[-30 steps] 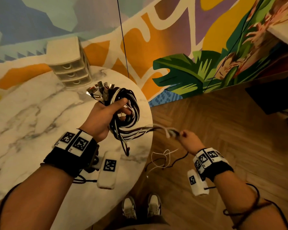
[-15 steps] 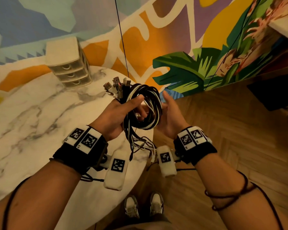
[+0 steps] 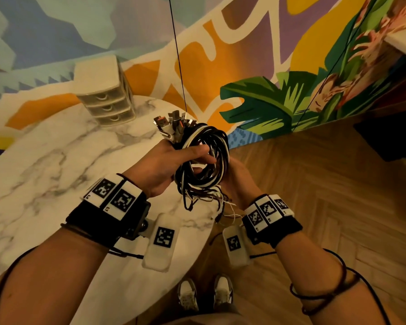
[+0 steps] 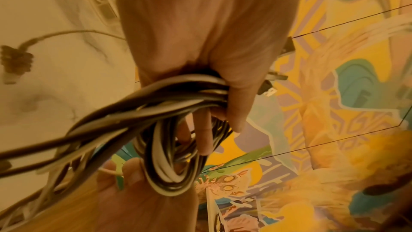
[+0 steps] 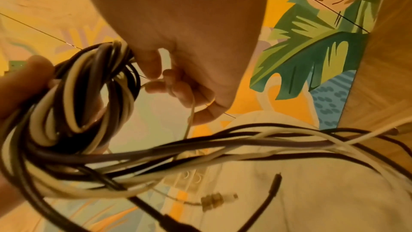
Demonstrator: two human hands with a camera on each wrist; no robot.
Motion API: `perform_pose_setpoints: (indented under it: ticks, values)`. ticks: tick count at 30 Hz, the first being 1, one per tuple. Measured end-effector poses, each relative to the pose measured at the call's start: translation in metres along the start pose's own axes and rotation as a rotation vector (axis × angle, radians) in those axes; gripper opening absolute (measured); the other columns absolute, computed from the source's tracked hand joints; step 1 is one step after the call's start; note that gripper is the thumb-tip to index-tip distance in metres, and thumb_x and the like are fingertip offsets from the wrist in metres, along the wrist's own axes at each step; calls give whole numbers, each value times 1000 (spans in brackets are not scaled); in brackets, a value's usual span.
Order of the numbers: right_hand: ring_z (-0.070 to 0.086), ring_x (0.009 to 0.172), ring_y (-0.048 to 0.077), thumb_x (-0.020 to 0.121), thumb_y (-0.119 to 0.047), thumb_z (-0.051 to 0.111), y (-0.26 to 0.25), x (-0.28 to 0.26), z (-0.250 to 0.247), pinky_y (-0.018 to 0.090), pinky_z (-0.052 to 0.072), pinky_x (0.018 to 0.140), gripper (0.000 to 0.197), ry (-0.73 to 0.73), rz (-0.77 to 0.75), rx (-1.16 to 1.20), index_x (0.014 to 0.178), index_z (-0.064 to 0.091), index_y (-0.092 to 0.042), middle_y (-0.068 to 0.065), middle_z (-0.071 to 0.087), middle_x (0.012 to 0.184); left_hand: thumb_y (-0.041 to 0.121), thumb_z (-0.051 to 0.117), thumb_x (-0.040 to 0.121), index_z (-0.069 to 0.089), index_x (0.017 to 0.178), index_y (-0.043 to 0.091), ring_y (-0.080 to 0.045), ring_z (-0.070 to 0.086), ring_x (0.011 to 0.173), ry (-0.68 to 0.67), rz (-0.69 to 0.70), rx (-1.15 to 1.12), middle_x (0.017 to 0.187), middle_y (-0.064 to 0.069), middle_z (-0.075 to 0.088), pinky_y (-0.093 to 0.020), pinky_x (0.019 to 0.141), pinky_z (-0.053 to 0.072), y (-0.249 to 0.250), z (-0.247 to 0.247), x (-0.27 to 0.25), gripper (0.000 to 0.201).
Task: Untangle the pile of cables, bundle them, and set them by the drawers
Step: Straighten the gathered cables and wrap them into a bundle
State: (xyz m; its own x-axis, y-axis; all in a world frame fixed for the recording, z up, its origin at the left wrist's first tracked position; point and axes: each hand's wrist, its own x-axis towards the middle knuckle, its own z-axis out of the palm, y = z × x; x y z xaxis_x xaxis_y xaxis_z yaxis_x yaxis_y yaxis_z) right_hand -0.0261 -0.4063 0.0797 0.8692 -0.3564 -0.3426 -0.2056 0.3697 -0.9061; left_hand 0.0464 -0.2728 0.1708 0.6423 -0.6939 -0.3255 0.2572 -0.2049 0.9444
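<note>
Above the table (image 3: 56,165) edge, both hands' curled fingers (image 3: 197,152) hold looped black-and-white cables (image 3: 204,160), plugs upward.

Coil of black and white cables (image 3: 203,158), centre of the head view, held upright above the table edge in my left hand (image 3: 164,165); my right hand (image 3: 238,181) meets it from the far side. Metal plugs (image 3: 171,124) fan out of the top of the coil. Loose thin ends (image 3: 206,200) dangle below it. The cream three-drawer unit (image 3: 106,95) stands at upper left, well apart from the coil.
</note>
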Motion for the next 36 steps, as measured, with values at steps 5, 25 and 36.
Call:
perform_pose_setpoints:
  ticks: [5, 25, 36]
  values:
    - [57, 80, 28, 96, -23, 44, 1, -4, -4, 39, 49, 76, 30, 70, -15, 122, 97, 62, 1, 15, 61, 87, 10, 59, 89, 65, 106, -3, -25, 66, 102, 40, 20, 41, 103, -18, 70, -40, 89, 52, -3, 0, -2, 22]
    - [62, 92, 6, 88, -18, 64, -19, -36, 0, 25, 50, 84, 26, -412, 21, -404, 114, 60, -16, -3, 65, 102, 22, 57, 92, 55, 66, 10, -14, 48, 59, 282, 280, -50, 56, -2, 50, -30, 70, 41, -11, 25, 15, 29]
    - [38, 38, 4, 91, -18, 56, -25, -32, -58, 18, 32, 41, 33, 357, -96, -441, 60, 45, -15, -1, 40, 52, 14, 60, 89, 53, 61, 21, -11, 27, 42, 339, 165, -127, 43, 9, 31, -28, 52, 23, -12, -27, 20, 30]
